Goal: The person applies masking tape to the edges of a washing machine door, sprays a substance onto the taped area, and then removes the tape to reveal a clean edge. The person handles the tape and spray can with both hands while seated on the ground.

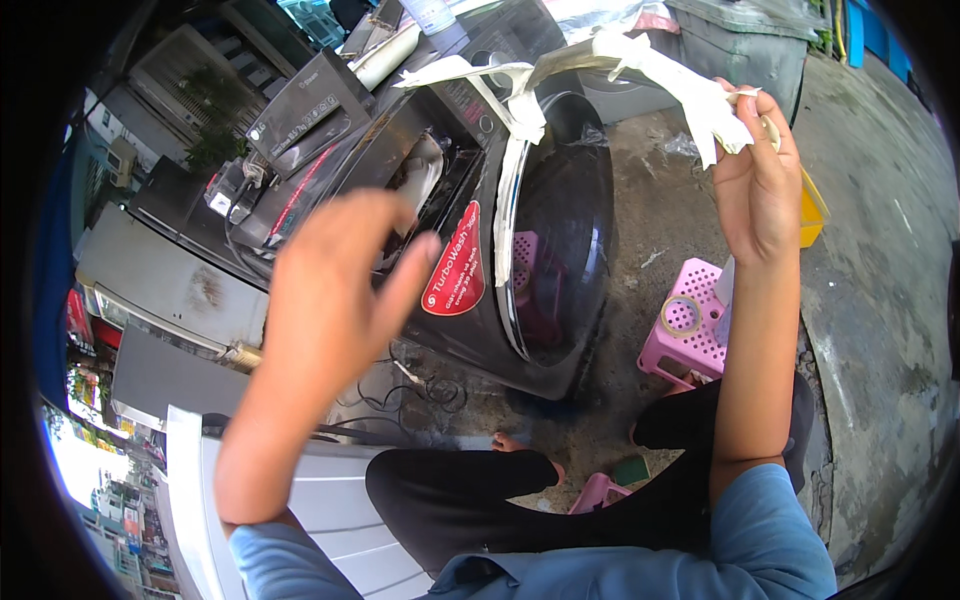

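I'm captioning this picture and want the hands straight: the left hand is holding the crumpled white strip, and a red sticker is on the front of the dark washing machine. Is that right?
Not quite: the head view shows the right hand holding the crumpled white strip. The red sticker is indeed on the front of the dark washing machine.
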`<control>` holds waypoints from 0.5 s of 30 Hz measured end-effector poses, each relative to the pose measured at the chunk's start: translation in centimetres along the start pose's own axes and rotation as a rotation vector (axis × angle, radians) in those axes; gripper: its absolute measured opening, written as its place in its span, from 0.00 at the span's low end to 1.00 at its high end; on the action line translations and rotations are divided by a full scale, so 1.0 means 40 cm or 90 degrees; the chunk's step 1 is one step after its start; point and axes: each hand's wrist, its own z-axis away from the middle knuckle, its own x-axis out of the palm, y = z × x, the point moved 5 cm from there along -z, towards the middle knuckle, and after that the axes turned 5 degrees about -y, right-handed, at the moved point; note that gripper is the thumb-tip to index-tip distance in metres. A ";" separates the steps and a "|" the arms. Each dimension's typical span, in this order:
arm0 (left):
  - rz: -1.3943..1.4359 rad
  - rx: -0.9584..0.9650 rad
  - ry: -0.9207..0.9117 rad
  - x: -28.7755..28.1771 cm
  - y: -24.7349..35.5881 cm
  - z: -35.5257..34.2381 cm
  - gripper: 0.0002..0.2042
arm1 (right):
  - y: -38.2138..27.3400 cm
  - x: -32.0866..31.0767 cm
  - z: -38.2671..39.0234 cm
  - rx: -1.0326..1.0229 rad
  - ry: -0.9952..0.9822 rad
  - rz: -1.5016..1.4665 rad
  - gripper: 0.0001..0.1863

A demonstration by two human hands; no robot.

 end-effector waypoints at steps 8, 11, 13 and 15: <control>-0.338 -0.086 -0.162 0.107 -0.185 -0.376 0.31 | -0.056 0.103 0.033 -0.026 -0.036 -0.015 0.11; -0.370 -0.022 -0.205 0.173 -0.242 -0.415 0.26 | -0.068 0.058 0.033 -0.086 0.009 -0.068 0.12; -0.361 -0.017 -0.239 0.188 -0.244 -0.467 0.21 | -0.127 -0.016 0.021 -0.146 0.042 -0.109 0.14; -0.334 0.026 -0.215 0.196 -0.245 -0.489 0.15 | -0.191 -0.049 0.023 -0.189 -0.037 -0.126 0.14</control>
